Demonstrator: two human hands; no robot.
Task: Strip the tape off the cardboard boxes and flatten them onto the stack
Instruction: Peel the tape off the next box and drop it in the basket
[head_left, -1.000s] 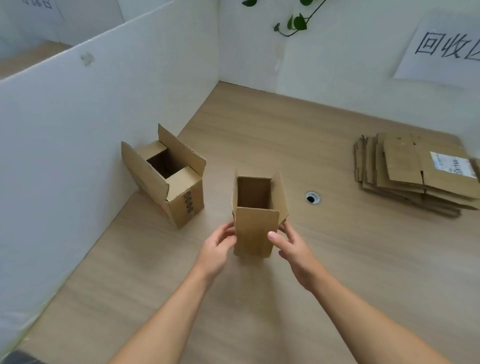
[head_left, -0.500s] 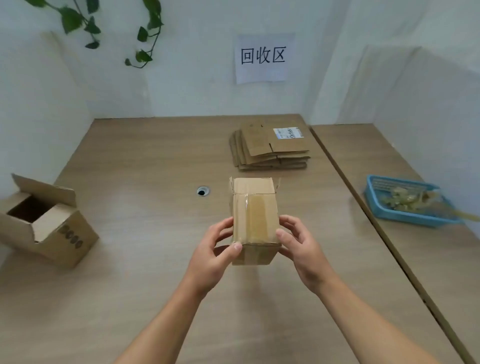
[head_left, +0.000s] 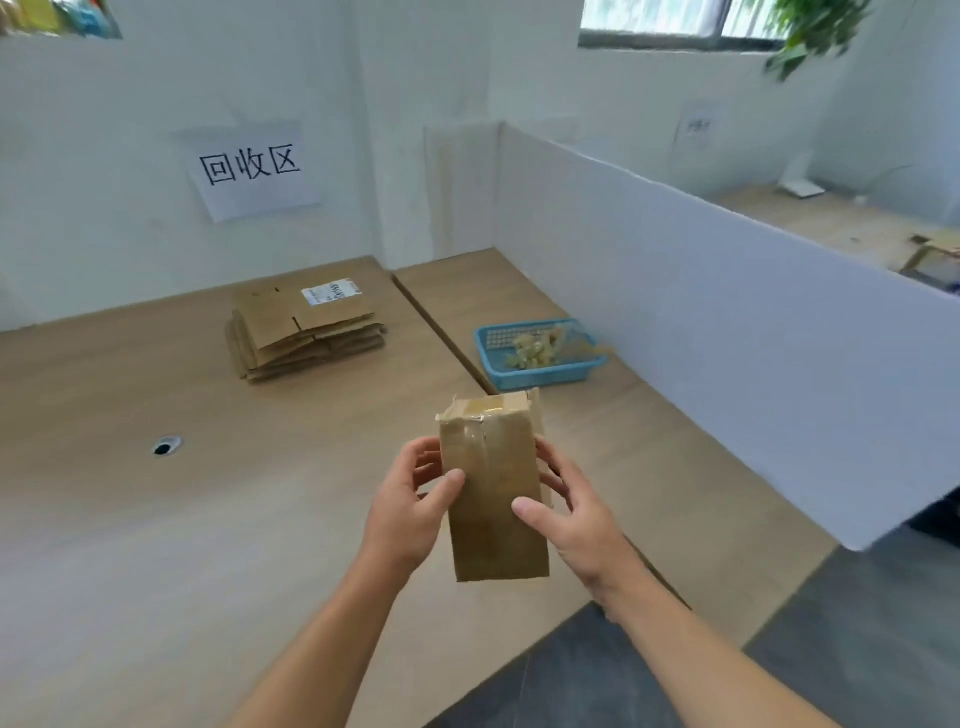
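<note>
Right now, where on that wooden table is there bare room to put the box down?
Widest bare patch: the light wooden table left of the left hand, from the round cable hole to the near edge. Another: between the stack of flattened cardboard boxes and the taped brown cardboard box. Crowded: the blue plastic basket by the white partition.
</note>
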